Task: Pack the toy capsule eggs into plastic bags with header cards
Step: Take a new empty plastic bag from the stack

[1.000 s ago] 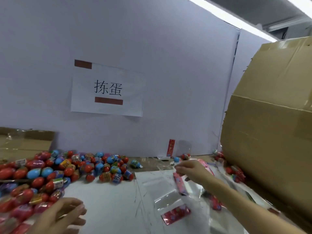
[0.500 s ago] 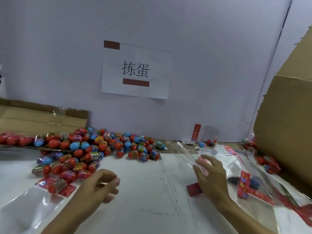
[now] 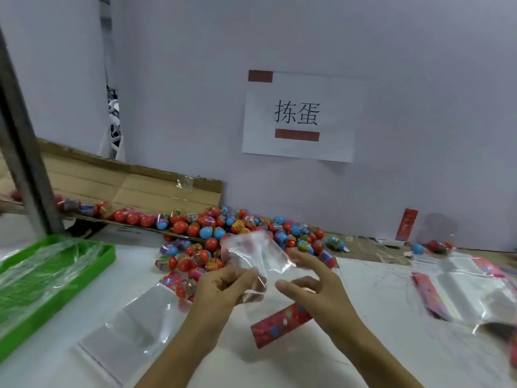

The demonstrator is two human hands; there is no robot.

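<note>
A white table (image 3: 363, 298) fills the lower frame, with a heap of red and blue capsule eggs (image 3: 237, 236) at centre. At lower centre, the left hand (image 3: 223, 287) pinches a clear plastic bag (image 3: 257, 259) with a red header card (image 3: 281, 326), while the right hand (image 3: 313, 287) rests beside it, fingers spread and loose.

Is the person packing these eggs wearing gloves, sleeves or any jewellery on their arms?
No. The left hand and the right hand are both bare, with no gloves. Both forearms are uncovered as far as the bottom edge of the picture, so no sleeve shows. No watch, bracelet or ring is visible on either side, and the fingernails look short and plain.
</note>
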